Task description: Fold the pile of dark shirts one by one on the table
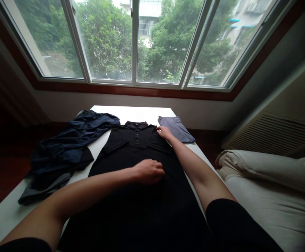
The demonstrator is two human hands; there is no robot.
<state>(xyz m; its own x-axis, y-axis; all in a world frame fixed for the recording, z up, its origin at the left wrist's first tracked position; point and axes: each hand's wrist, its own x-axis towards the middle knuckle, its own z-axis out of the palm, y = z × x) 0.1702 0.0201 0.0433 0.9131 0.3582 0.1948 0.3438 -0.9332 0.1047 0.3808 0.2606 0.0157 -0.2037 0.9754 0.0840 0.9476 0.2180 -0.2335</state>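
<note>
A black polo shirt [136, 154] lies front up on the white table [131, 111], its collar toward the window and its short sleeves turned in over the chest. My right hand [164, 132] pinches the shirt at the shoulder on the right. Lower down, my left hand [149, 171] reaches across the middle of the shirt with its fingers curled closed on the cloth. Its fingertips are partly hidden in the dark fabric. The lower end of the shirt merges with shadow near me.
Rumpled dark blue and black clothes [70, 140] are heaped along the table's left side. A folded grey garment [177, 128] sits at the far right corner. To the right stands a pale sofa [270, 175]. Behind the table is a wide window [135, 42].
</note>
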